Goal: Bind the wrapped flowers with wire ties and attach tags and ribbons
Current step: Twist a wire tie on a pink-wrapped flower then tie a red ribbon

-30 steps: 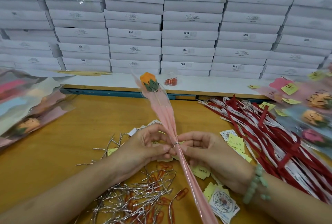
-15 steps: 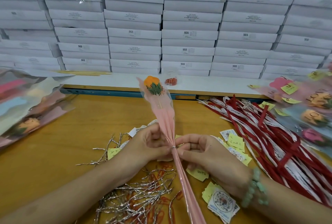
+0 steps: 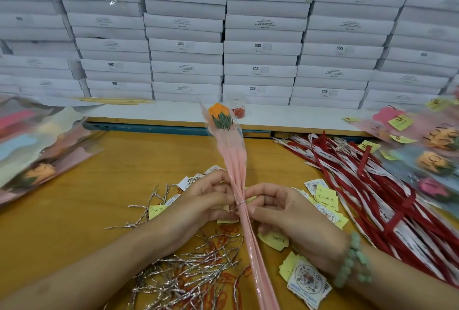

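While steadying wrapped flower (image 3: 233,160) | pinches wire tie (image 3: 239,203) with left hand (image 3: 206,200) at 9 o'clock | pinches flower with right hand (image 3: 280,208) at 3 o'clock | ribbons (image 3: 372,185) farther at 3

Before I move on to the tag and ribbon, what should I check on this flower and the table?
1. Wire tie round the wrapped flower: ok, it circles the pink wrapper.
2. Tie twisted tight: cannot tell, fingers cover the ends.
3. Left hand grip on the tie: ok, pinching it.
4. Right hand grip on the wrapper beside the tie: ok.
5. Tags on the table by the right wrist: ok.
6. Red ribbons piled on the right: ok.
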A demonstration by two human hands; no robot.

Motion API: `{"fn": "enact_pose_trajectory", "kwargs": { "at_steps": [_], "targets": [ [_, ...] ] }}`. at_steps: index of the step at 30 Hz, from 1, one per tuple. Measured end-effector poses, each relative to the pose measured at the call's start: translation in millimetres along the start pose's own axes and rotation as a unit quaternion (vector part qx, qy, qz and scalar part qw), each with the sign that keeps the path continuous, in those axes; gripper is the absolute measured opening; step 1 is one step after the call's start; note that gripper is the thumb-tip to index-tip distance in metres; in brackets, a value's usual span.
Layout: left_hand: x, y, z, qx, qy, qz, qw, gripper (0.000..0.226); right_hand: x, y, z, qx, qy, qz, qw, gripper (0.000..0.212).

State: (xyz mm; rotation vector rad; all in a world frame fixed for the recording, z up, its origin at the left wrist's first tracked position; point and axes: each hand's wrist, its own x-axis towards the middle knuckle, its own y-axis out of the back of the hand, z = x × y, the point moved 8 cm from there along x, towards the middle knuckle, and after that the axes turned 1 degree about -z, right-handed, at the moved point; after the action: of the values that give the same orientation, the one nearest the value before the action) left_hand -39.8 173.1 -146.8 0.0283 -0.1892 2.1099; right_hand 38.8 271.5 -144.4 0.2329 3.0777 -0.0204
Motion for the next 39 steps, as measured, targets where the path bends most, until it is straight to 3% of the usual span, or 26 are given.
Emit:
{"fn": "enact_pose_trajectory", "kwargs": {
  "at_steps": [6, 12, 21, 32, 39],
  "targets": [
    [0.0, 2.9, -2.2, 0.012, 0.006, -0.001, 1.000, 0.049, 0.2, 2.0, -0.3, 0.022, 0.003, 0.003, 1.000, 0.020],
    [-0.7, 4.2, -4.5, 0.016, 0.000, -0.013, 1.000, 0.037, 0.3, 2.3, -1.0, 0.048, 0.005, -0.006, 0.999, 0.021],
    [0.3, 10.7, -2.4, 0.077, -0.031, 0.033, 0.996, 0.030, -1.5, -0.8, -3.0, 0.003, 0.014, -0.015, 1.000, 0.018],
    [0.7, 8.7, -3.5, -0.003, -0.008, 0.030, 1.000, 0.020, -1.3, 0.1, -4.1, -0.006, 0.030, -0.006, 1.000, 0.016],
    [-0.3, 6.4, -3.3, 0.024, 0.001, 0.033, 0.999, 0.036, -2.7, -1.7, -9.0, -0.078, 0.078, 0.010, 0.994, 0.014]
  ]
}}
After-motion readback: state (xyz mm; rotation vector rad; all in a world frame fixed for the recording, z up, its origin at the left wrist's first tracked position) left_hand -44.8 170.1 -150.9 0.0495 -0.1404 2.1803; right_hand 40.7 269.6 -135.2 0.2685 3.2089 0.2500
